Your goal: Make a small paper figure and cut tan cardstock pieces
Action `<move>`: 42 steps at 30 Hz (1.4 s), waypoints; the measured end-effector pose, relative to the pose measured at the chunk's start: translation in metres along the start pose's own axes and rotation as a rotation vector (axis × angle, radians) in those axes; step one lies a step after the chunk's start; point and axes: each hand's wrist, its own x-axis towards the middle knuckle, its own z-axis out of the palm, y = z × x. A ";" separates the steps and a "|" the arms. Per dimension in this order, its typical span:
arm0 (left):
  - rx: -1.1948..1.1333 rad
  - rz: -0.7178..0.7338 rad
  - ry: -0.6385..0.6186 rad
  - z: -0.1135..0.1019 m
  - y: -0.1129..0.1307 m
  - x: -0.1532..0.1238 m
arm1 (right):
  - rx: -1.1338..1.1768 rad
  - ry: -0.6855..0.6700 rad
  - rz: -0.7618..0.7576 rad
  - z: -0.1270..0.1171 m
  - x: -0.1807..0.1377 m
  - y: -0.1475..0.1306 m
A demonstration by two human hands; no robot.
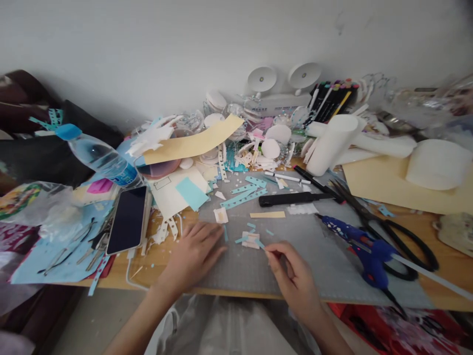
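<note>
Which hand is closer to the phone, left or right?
Left. The left hand is palm down, to the right of the phone; the right hand is farther right, pinching a small blue strip.

End of blue strip [260,243] hidden by right hand [292,277]; bottle label [126,175] blurred.

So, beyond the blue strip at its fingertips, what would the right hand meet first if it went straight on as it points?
The right hand would probably meet the small pale piece on the grey mat, though the hand's height above the mat is unclear.
</note>
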 end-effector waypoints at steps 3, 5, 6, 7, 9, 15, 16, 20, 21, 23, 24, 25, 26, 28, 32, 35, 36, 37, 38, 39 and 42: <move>-0.004 0.009 -0.046 0.003 0.013 -0.013 | 0.031 0.052 0.035 -0.002 0.000 0.000; 0.006 0.002 -0.060 0.002 0.020 -0.024 | 0.051 0.078 0.046 -0.002 0.001 -0.001; 0.009 0.007 -0.056 0.000 0.022 -0.029 | 0.061 0.086 0.053 -0.003 0.001 -0.001; 0.008 0.019 -0.043 -0.003 0.025 -0.034 | 0.072 0.089 0.064 -0.003 0.001 -0.001; -0.003 0.060 -0.006 -0.007 0.030 -0.041 | 0.093 0.075 0.088 -0.002 0.000 0.000; -0.062 0.126 0.081 -0.003 0.038 -0.055 | 0.118 0.077 0.106 0.001 -0.004 0.004; -0.075 0.133 0.091 -0.001 0.038 -0.056 | 0.120 0.090 0.114 0.001 -0.004 0.005; -0.097 0.158 0.098 0.002 0.037 -0.057 | 0.136 0.133 0.153 0.004 -0.003 0.005; -0.095 0.166 0.102 0.002 0.037 -0.056 | 0.134 0.140 0.160 0.005 -0.002 0.005; -0.089 0.192 0.122 0.001 0.036 -0.055 | 0.127 0.149 0.175 0.005 -0.001 0.005; -0.089 0.215 0.137 0.001 0.036 -0.054 | 0.125 0.151 0.182 0.005 -0.001 0.004; -0.092 0.242 0.150 0.000 0.036 -0.053 | 0.124 0.151 0.188 0.005 -0.001 0.004; -0.096 0.264 0.162 0.000 0.035 -0.053 | 0.123 0.150 0.194 0.005 -0.001 0.003; -0.118 0.276 0.167 0.000 0.035 -0.052 | 0.124 0.145 0.203 0.004 0.000 0.002; -0.166 0.193 0.123 -0.001 0.032 -0.049 | 0.126 0.140 0.219 0.003 0.002 0.000; -0.130 0.228 0.087 -0.002 0.029 -0.047 | 0.125 0.134 0.227 0.003 0.003 -0.001; -0.109 0.245 0.081 -0.002 0.029 -0.047 | 0.126 0.132 0.228 0.003 0.003 -0.001; -0.092 0.254 0.081 -0.002 0.029 -0.048 | 0.128 0.131 0.230 0.003 0.003 -0.002; -0.084 0.256 0.081 -0.002 0.029 -0.048 | 0.130 0.128 0.230 0.003 0.003 -0.002; -0.084 0.253 0.078 -0.002 0.029 -0.049 | 0.133 0.127 0.230 0.002 0.003 -0.002; -0.099 0.216 0.058 -0.003 0.032 -0.052 | 0.147 0.131 0.211 0.001 0.004 -0.003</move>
